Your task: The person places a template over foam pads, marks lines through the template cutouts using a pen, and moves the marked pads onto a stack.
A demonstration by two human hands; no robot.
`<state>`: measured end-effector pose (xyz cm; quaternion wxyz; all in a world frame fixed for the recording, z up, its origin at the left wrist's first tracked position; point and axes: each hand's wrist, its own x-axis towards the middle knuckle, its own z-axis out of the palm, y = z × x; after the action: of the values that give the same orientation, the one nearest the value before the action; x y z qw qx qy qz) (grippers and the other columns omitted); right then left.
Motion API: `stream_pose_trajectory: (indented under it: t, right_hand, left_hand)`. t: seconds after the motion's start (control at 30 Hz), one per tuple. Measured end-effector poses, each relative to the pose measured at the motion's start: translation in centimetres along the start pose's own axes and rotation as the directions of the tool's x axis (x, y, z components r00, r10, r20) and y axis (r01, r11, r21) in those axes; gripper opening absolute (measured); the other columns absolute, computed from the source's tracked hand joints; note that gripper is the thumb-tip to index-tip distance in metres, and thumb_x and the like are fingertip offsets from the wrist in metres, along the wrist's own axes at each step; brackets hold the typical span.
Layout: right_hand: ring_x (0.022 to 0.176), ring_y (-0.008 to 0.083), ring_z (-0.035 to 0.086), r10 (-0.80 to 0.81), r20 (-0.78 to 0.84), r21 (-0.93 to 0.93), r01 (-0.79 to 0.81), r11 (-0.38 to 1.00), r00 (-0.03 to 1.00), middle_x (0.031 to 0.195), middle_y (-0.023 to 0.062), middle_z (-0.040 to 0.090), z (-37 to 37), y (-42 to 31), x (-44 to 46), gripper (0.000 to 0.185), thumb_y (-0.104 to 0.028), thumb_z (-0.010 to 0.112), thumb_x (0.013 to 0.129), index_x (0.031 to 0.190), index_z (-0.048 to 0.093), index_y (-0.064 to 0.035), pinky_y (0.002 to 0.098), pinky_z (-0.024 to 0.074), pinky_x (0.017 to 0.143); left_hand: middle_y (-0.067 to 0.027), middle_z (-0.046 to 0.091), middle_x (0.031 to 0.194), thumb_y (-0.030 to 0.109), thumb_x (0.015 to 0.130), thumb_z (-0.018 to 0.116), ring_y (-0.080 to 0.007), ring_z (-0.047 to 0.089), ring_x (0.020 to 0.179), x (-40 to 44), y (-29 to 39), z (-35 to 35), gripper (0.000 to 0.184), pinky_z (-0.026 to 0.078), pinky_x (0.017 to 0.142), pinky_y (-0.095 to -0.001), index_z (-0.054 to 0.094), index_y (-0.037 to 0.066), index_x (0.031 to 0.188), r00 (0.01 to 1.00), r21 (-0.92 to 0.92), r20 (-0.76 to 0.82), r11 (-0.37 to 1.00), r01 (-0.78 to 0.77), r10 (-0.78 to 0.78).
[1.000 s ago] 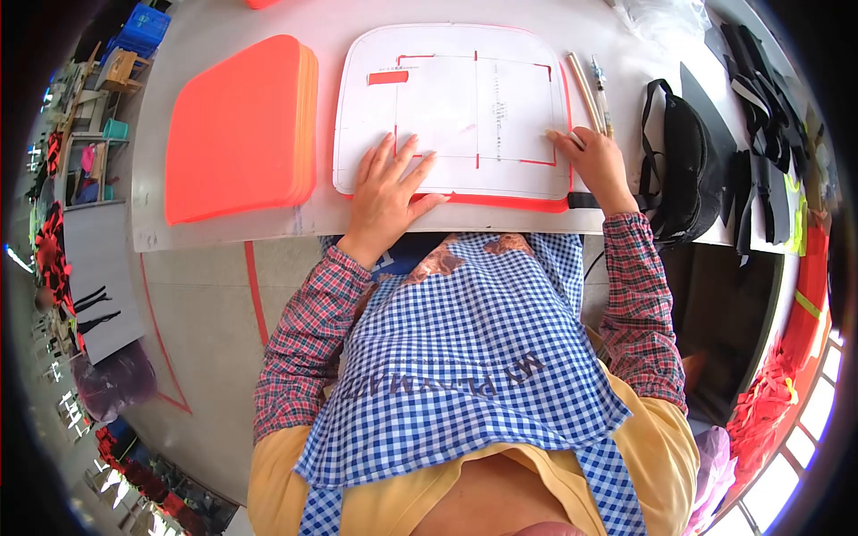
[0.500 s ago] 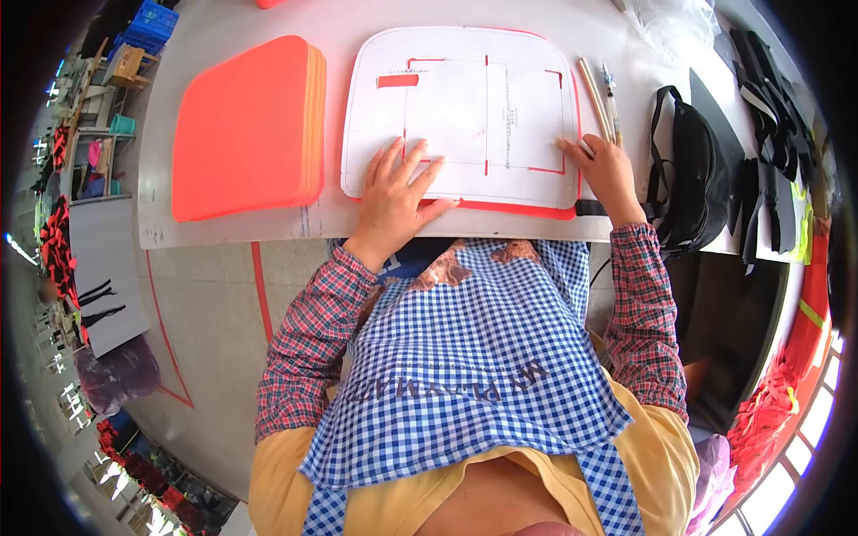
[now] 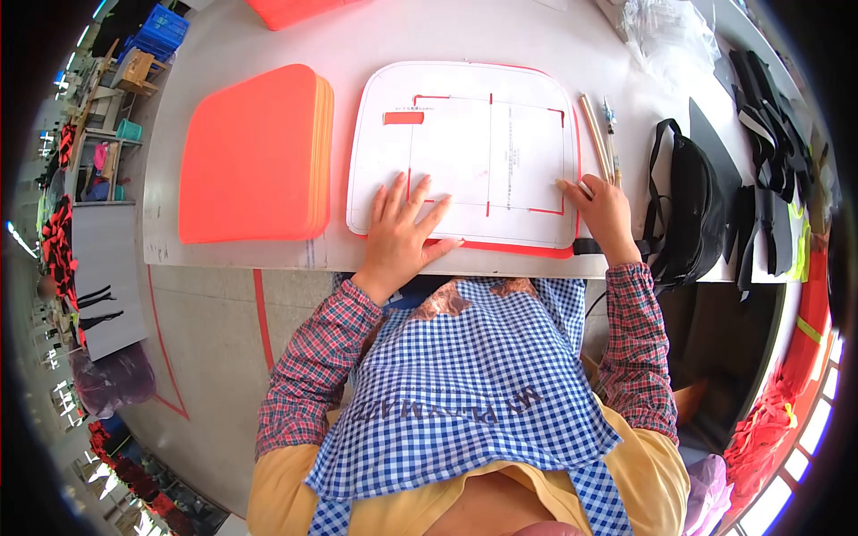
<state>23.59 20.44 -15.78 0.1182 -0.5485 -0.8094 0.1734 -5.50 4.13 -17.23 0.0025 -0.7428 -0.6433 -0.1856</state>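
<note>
A white template sheet point(image 3: 456, 161) with marked lines and cut slots lies over a red-orange panel point(image 3: 536, 251), whose edge shows at the bottom and right. My left hand point(image 3: 399, 234) rests on the template's lower left part, fingers spread and holding nothing. At its lower right edge, my right hand point(image 3: 605, 213) has its fingers pinched around a small whitish object, mostly hidden by them. Just beyond that hand lie a pair of thin tan sticks point(image 3: 596, 134) and a pen-like tool point(image 3: 610, 129).
To the left is a thick stack of red-orange panels point(image 3: 250, 156). A black pouch with a strap point(image 3: 693, 205) lies on the right, near black straps point(image 3: 760, 134). Clear plastic point(image 3: 670, 36) sits at the back right, and another red-orange piece point(image 3: 290, 9) at the back.
The view has shifted, so the table and its contents appear lower in the frame, with more of the far side showing. Both hands remain at the template in nearly the same places.
</note>
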Motion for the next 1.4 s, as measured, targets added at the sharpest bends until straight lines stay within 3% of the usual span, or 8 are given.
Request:
stream_pose_trajectory:
  t: [0.47,0.57,0.6,0.7,0.87,0.97,1.13,1.4]
  right_hand:
    - [0.06,0.0346,0.062,0.005,-0.006,0.012,-0.005,1.0,1.0,0.063,0.0167,0.062,-0.3,-0.4,-0.2,0.047,-0.046,0.063,0.09,0.075,0.064,-0.002,0.0428,0.0487,0.058]
    - [0.062,0.0361,0.063,-0.037,-0.108,0.045,0.042,0.998,0.993,0.066,0.018,0.063,0.6,1.1,-0.2,0.044,-0.042,0.06,0.094,0.077,0.065,-0.002,0.043,0.0479,0.058]
    - [0.059,0.0349,0.06,0.117,-0.129,0.2,-0.09,0.976,0.985,0.062,0.0165,0.061,0.4,0.8,-0.5,0.045,-0.039,0.054,0.098,0.076,0.063,-0.0021,0.0415,0.0462,0.058]
    - [0.053,0.03,0.055,0.091,-0.381,0.385,0.068,0.92,0.92,0.058,0.0138,0.055,-0.7,0.8,-0.7,0.05,-0.041,0.049,0.101,0.072,0.06,-0.0017,0.0406,0.0438,0.055]
    - [0.049,0.0043,0.045,0.281,0.024,0.881,-0.153,0.447,0.959,0.061,-0.0024,0.051,-0.6,1.2,-1.8,0.043,-0.039,0.055,0.1,0.077,0.062,-0.004,0.0202,0.0366,0.047]
    - [0.051,0.0069,0.05,0.354,0.136,0.929,-0.243,0.28,0.925,0.061,-0.0034,0.051,-0.2,-1.8,-2.9,0.031,-0.031,0.059,0.099,0.091,0.064,-0.002,0.0207,0.0434,0.051]
    - [0.057,0.0084,0.06,0.187,-0.014,0.713,-0.121,0.691,0.982,0.069,0.0036,0.06,0.5,-2.2,-4.3,0.031,-0.029,0.056,0.101,0.098,0.061,0.0016,0.0235,0.0496,0.054]
    - [0.054,0.0087,0.057,0.151,-0.082,0.634,-0.066,0.771,0.985,0.069,0.0047,0.058,0.7,-2.8,-4.3,0.024,-0.021,0.056,0.101,0.094,0.059,0.0013,0.0247,0.0477,0.049]
  left_hand:
    - [-0.014,0.047,0.145,0.054,0.082,0.068,-0.0396,0.036,0.137,-0.2,0.0,0.2,0.059,0.027,0.111,-0.0558,0.064,0.017,0.127,1.0,0.01,-0.01,1.0,0.008,-0.008]
    - [-0.013,0.045,0.146,0.054,0.082,0.068,-0.0387,0.034,0.138,-0.1,0.1,0.2,0.063,0.026,0.112,-0.0548,0.061,0.016,0.131,1.0,0.012,0.019,1.0,0.02,-0.02]
    - [-0.0127,0.045,0.146,0.054,0.082,0.068,-0.0384,0.033,0.138,0.0,0.1,0.2,0.064,0.025,0.112,-0.0545,0.059,0.016,0.133,0.999,0.016,0.029,1.0,0.027,-0.027]
    - [-0.0118,0.044,0.146,0.054,0.082,0.068,-0.0373,0.032,0.139,0.0,0.1,0.1,0.068,0.025,0.113,-0.0539,0.056,0.016,0.136,0.999,0.036,0.043,0.999,0.017,-0.018]
    - [-0.011,0.042,0.149,0.055,0.083,0.066,-0.0365,0.031,0.14,-0.1,0.1,0.5,0.066,0.023,0.113,-0.0544,0.057,0.016,0.135,1.0,0.022,0.007,1.0,0.016,-0.016]
    - [-0.0109,0.039,0.151,0.056,0.083,0.065,-0.0363,0.03,0.142,-0.1,0.0,0.5,0.066,0.022,0.114,-0.0544,0.058,0.016,0.135,1.0,0.018,0.009,1.0,0.018,-0.018]
    - [-0.0111,0.04,0.151,0.057,0.084,0.064,-0.0359,0.03,0.142,-0.2,0.0,0.4,0.066,0.022,0.114,-0.0543,0.057,0.016,0.136,1.0,0.023,0.014,0.999,0.023,-0.023]
    - [-0.011,0.041,0.15,0.056,0.084,0.065,-0.0355,0.031,0.142,-0.2,0.1,0.4,0.065,0.023,0.113,-0.0537,0.057,0.017,0.136,1.0,0.03,0.009,0.999,0.023,-0.023]
